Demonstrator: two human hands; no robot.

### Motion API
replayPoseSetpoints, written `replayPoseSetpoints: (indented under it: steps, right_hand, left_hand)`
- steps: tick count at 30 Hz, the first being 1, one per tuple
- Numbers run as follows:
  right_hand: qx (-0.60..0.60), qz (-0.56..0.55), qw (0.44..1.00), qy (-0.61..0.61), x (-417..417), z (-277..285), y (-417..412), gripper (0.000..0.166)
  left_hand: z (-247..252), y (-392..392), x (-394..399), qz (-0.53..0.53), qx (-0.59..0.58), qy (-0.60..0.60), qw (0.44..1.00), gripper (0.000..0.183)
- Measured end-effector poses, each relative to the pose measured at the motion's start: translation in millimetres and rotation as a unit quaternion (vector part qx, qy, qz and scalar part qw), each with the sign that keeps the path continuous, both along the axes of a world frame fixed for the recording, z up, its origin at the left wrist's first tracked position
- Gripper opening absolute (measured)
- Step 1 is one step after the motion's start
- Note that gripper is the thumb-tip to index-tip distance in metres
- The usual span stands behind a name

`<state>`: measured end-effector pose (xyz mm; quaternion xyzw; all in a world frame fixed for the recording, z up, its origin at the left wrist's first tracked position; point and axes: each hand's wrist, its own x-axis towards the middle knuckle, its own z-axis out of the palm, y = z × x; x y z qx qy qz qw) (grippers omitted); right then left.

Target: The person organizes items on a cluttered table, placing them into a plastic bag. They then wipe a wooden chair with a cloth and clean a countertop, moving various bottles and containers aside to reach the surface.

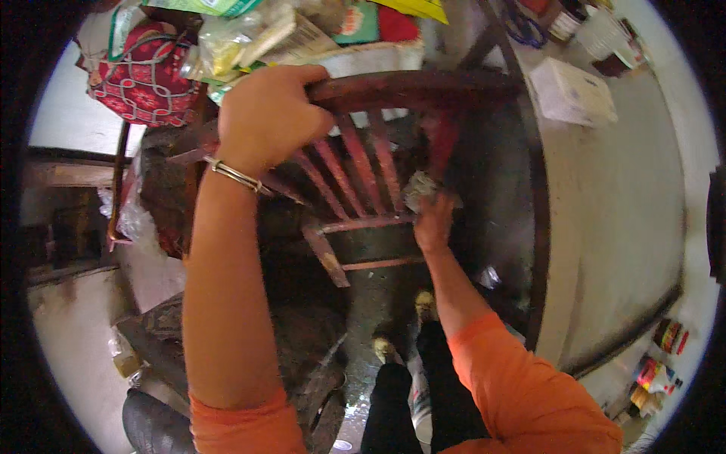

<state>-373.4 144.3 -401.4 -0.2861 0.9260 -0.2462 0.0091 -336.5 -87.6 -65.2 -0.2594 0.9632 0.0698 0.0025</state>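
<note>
A dark red wooden chair (363, 164) with a slatted back stands before me, its curved top rail (414, 91) towards the far side. My left hand (272, 116), with metal bangles at the wrist, grips the left end of that rail. Lower down on the right, my right hand (435, 218) holds a crumpled pale cloth (421, 190) against the lower right part of the chair's back, near the slats' lower ends. My right fingers are partly hidden by the cloth and blurred.
Packets and plastic bags (272, 40) lie heaped beyond the chair, beside a red patterned bag (144, 85). A table (618, 187) on the right bears a white box (573, 93) and containers. Bottles (652, 374) stand at lower right. My feet are below on the dark floor.
</note>
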Motion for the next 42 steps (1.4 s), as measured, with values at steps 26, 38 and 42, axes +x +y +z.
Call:
replayPoseSetpoints:
  steps: [26,38,42]
  right_hand:
    - [-0.126,0.152,0.979,0.044,76.7,89.0,-60.7,0.050]
    - [-0.023,0.279,0.959,0.041,132.3,-30.3,-71.4,0.015]
    - [0.085,0.263,0.961,-0.012,148.5,-46.5,-31.3,0.024]
  left_hand:
    - [-36.4,-49.3,-3.5,-0.033,-0.041,0.037,0.998,0.047]
    - [3.8,-26.8,0.1,-0.058,0.054,-0.008,0.997,0.079]
    - [3.3,-24.5,-0.5,-0.068,0.041,-0.009,0.997,0.078]
